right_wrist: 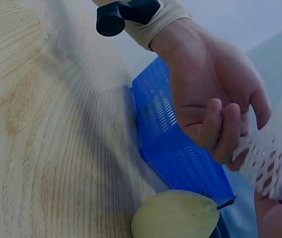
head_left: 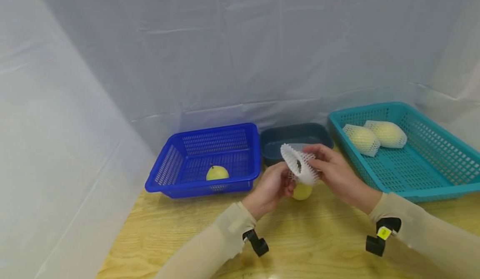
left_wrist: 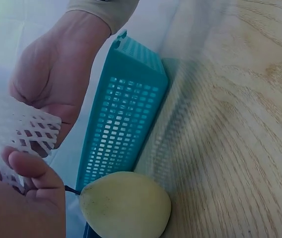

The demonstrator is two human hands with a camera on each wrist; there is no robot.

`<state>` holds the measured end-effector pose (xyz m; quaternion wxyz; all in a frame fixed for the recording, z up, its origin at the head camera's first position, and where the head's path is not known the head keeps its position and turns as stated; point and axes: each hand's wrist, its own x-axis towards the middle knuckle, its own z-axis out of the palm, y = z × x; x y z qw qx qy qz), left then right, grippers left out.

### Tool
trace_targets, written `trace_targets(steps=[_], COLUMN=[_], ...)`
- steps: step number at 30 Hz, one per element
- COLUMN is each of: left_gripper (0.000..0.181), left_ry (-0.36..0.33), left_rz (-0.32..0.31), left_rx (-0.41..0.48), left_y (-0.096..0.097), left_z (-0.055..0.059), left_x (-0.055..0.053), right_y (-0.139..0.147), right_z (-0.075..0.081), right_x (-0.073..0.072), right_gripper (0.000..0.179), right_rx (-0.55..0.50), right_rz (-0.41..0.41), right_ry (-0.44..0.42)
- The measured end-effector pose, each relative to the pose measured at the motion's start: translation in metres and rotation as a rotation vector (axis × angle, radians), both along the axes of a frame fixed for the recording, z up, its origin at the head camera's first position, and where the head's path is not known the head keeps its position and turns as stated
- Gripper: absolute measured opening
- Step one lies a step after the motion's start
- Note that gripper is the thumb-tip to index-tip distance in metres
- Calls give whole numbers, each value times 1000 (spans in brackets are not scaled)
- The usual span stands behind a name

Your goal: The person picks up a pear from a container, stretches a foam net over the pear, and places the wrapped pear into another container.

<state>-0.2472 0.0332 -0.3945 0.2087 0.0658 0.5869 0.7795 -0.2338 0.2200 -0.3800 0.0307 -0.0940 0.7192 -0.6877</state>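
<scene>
A white foam net sleeve (head_left: pixel 300 164) is held between both hands, its mouth stretched open toward the upper left. My left hand (head_left: pixel 269 189) pinches the sleeve's lower left edge, with some fingers curled in. On the other side, my right hand (head_left: pixel 335 172) grips it between thumb and fingers. Just below the sleeve, a bare yellow pear (head_left: pixel 302 192) rests on the wooden table; both wrist views show its dark stem and that it stands apart from the fingers. In the right wrist view the sleeve (right_wrist: pixel 270 158) partly covers the right fingers.
A blue basket (head_left: pixel 202 189) with a bare pear (head_left: pixel 217 173) stands at the left. Behind the hands is a dark teal tray (head_left: pixel 296 129). A larger teal basket (head_left: pixel 416 174) at the right contains two net-wrapped pears (head_left: pixel 361 140). White sheeting (head_left: pixel 240 54) hangs behind.
</scene>
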Motion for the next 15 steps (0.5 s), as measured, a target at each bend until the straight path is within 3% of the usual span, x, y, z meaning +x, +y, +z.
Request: trace_targets(steps=[9,15], left_gripper=[13,15], left_ry=[83,80], left_rz=[139,201], left_rx=[-151,-240], left_y=[1,3], left_z=[-12,-18], left_x=[-5,-9], right_y=[1,0], right_z=[-10,-17], right_x=[-6,-10], right_gripper=[35,34], right_rx=[101,160], right_rz=[-68,-107], right_ry=[17,-3])
